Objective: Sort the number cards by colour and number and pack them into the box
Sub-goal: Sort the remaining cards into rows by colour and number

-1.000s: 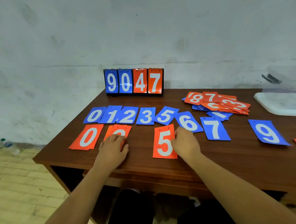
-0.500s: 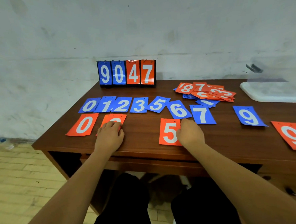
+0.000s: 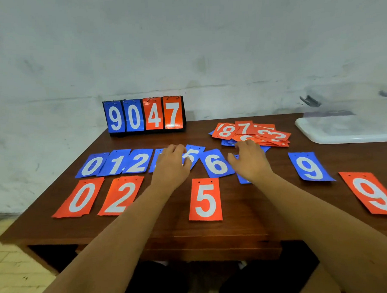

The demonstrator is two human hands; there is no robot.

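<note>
Your left hand lies flat over the blue cards in the row; your right hand covers another, seemingly gripping nothing. The unsorted pile sits near the surface's far right edge. Cards look thin, slick: lift by an edge.

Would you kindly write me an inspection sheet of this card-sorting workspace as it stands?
Surface: brown wooden table, in good order.
Job's things: blue row 0, 1, 2, then 5, 6, 9; orange row 0, 2, 5, 9; unsorted pile far right; white box at the right edge.
Clutter: scoreboard reading 9047.
Grippers: left hand and right hand open, over the blue row.
Cables: nothing seen.
Surroundings: scuffed grey wall, pale floor.
</note>
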